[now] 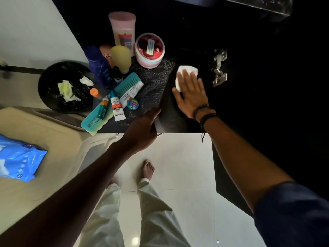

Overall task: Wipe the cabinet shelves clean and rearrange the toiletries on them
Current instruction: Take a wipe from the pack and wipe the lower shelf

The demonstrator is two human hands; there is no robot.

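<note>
My right hand point(191, 97) lies flat, fingers spread, pressing a white wipe point(187, 71) onto the dark cabinet shelf point(170, 120). My left hand point(144, 127) hovers over the shelf's front edge, fingers loosely curled, holding nothing. Toiletries crowd the shelf's left part: a pink bottle point(122, 32), a red-lidded jar point(150, 50), a blue bottle point(99, 65), a yellow bottle point(121, 57), a teal comb point(99, 114), two white tubes point(117, 108) and a small round tin point(133, 104).
A black bin point(64, 86) with crumpled wipes stands left of the shelf. A blue wipes pack point(19, 164) lies on a beige surface at lower left. A metal door hinge point(219, 68) sits right of the wipe. White floor tiles and my bare foot are below.
</note>
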